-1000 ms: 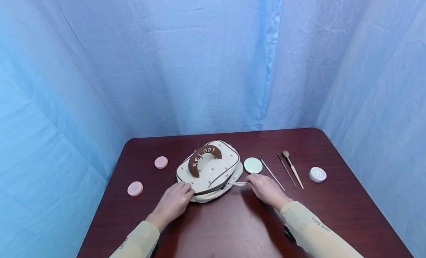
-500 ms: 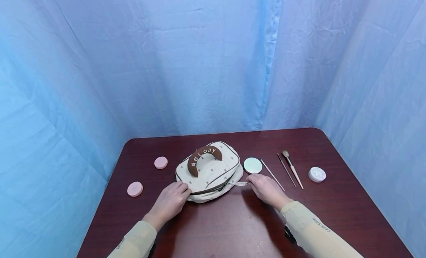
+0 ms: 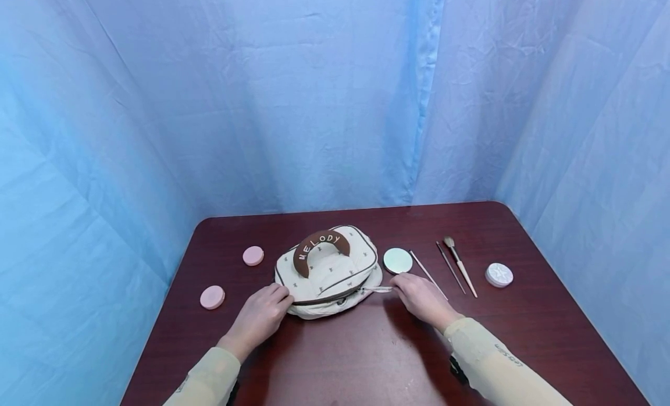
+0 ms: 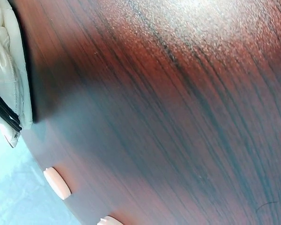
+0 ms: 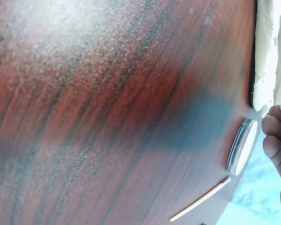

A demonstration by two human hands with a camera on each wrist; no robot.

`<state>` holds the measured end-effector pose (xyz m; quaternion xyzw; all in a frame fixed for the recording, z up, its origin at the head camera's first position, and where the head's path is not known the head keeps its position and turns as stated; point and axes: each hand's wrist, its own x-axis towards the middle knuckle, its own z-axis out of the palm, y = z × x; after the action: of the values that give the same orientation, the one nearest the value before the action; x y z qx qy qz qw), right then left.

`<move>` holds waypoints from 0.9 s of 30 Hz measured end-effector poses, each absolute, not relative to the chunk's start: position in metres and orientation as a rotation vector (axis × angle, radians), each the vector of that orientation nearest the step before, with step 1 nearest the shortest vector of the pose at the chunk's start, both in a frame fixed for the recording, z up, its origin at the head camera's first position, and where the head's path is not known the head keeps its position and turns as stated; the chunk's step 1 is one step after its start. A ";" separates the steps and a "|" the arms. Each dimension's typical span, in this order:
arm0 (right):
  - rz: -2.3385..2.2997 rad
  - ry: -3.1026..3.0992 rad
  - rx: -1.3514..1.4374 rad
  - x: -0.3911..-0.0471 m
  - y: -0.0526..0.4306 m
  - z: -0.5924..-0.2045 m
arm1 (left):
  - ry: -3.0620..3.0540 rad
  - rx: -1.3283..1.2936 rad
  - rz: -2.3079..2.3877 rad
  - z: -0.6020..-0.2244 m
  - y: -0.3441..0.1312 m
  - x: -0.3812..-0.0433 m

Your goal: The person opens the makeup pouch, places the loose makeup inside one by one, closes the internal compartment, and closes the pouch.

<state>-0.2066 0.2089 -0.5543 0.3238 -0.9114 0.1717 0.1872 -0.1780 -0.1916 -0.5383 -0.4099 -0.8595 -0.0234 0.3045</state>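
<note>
A white zippered makeup bag (image 3: 337, 272) with small dark motifs lies in the middle of the table, its brown padded handle (image 3: 321, 243) lettered MELODY on top. My left hand (image 3: 262, 316) pinches the bag's front left corner. In the left wrist view only the bag's side (image 4: 7, 70) and bits of that hand appear at the edge. To the right, the fingers of my right hand (image 3: 419, 298) pinch the end of a pale zipper pull (image 3: 376, 289), stretched out from the bag's front right side. The right wrist view shows these fingertips bent together beside the bag (image 5: 267, 51).
Behind my right hand lies a round pale green compact (image 3: 398, 260). Beside it are a thin stick-like brush (image 3: 428, 274), a second slim brush (image 3: 451, 268), a fluffy makeup brush (image 3: 460, 266) and a white star-lidded case (image 3: 499, 275). Two pink round cases (image 3: 253, 256) lie left.
My left hand has slid left and slightly toward me along the bag's front edge, and the bag's top has shifted a little with it. My right hand has barely moved.
</note>
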 end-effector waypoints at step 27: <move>0.490 -2.609 0.839 -0.205 0.224 -0.554 | -2.348 -1.007 -0.071 -0.543 -0.219 -0.184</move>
<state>-0.2052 0.2237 -0.5542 0.2965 -0.9222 0.1730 0.1778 -0.1836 -0.2190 -0.5434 -0.3772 -0.8796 -0.0267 0.2886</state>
